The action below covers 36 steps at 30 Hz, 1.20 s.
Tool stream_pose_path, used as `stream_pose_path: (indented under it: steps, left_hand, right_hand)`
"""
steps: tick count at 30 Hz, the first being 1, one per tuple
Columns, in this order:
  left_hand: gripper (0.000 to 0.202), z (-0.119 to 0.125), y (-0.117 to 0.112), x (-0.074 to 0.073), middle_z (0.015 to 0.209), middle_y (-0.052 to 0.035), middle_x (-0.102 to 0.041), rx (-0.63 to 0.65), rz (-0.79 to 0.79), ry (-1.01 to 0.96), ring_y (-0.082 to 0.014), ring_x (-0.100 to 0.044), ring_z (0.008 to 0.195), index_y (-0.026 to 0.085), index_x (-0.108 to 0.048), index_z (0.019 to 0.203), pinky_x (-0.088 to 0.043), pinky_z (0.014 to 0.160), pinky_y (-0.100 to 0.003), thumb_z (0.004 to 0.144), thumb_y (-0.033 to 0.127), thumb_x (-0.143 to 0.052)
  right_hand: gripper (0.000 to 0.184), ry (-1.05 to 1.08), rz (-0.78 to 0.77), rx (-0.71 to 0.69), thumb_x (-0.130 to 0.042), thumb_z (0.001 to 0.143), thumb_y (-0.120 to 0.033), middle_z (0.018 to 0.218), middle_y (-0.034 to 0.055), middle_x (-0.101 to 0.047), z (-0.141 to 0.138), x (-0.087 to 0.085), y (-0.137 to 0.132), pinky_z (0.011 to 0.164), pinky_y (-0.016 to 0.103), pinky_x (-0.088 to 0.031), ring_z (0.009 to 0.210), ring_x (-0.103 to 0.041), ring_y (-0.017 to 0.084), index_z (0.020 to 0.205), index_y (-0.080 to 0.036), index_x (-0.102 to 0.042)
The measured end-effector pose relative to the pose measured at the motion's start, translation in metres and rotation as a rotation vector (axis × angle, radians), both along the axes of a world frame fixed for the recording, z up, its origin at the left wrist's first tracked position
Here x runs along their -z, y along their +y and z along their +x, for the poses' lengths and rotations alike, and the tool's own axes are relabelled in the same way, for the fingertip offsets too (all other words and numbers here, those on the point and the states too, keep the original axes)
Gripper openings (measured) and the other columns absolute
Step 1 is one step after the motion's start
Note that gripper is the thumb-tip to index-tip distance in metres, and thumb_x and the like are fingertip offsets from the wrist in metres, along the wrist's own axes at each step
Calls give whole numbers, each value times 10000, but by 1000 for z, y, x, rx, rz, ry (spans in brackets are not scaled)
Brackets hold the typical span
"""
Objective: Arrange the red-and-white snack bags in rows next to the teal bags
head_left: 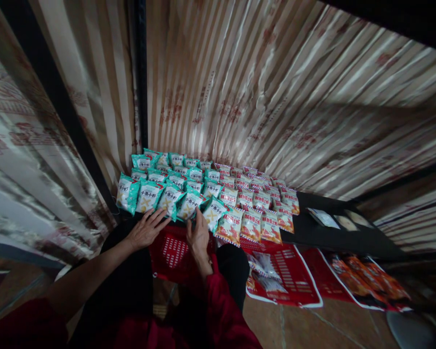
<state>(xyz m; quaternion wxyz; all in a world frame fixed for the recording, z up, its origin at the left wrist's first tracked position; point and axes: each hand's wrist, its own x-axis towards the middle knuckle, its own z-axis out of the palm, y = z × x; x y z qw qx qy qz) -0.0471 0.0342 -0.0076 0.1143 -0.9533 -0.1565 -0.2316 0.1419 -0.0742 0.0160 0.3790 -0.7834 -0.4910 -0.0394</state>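
Several teal-and-white snack bags stand in rows on a dark shelf. My left hand lies with its fingers stretched out along the bottom of the front row, touching the lower edge of a teal snack bag. Just right of it, my right hand has thumb and fingers closed at the lower right corner of another teal snack bag. A further teal bag leans beside my right fingers. Red-and-white snack bags continue the rows to the right.
Below the shelf stands a red basket between my knees. To the right, a second red basket holds striped packets; another contains orange packets. Flat packets lie on the dark shelf. Patterned curtains and dark posts surround it.
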Motion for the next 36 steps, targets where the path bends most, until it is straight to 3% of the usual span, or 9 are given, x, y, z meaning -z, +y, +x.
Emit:
stream_pose_path:
  steps: [7,17,23,26,31,36]
  left_hand:
    - [506,8,3,1,1415,-68,-444,43,53,-24,-231,-275,1364,239,-433,1362,-124,1142,-436,860,215,-493]
    - [403,68,3,-9,1427,-57,-437,323,212,12,-199,-306,1350,181,-489,1288,-224,1118,-420,892,156,-418]
    - [381,75,12,-5,1412,-64,-455,356,195,-12,-176,-316,1347,186,-488,1269,-243,1114,-411,893,154,-436]
    - [382,75,13,-2,1411,-59,-457,349,188,-21,-177,-303,1354,182,-477,1277,-223,1116,-413,897,165,-437]
    - [329,76,15,5,1436,-50,-425,347,165,37,-184,-278,1367,207,-520,1221,-193,1117,-421,901,188,-445]
    - [407,78,14,7,1426,-49,-436,340,174,22,-183,-276,1366,206,-481,1282,-200,1116,-413,878,176,-444]
  right_hand:
    - [492,65,13,-59,-395,882,-219,1297,169,-530,4,-2,-4,997,395,-430,1163,-516,229,1360,-104,-400]
    - [476,125,19,-96,-345,853,-146,1267,162,-578,15,-6,-9,1002,367,-442,1170,-551,209,1306,-90,-480]
    - [479,127,28,-166,-353,816,-106,1216,147,-616,24,-8,-15,975,341,-466,1124,-586,190,1267,-110,-517]
    - [393,100,85,-144,-367,867,-170,1137,137,-654,30,-21,-15,935,341,-487,1063,-612,194,1206,-138,-565]
    - [357,64,131,-93,-349,907,-228,1098,141,-662,53,-59,2,910,361,-484,1021,-616,210,1149,-134,-594]
    - [333,46,-10,-134,-387,892,-214,1083,141,-666,82,-88,43,904,332,-473,1008,-617,209,1111,-127,-622]
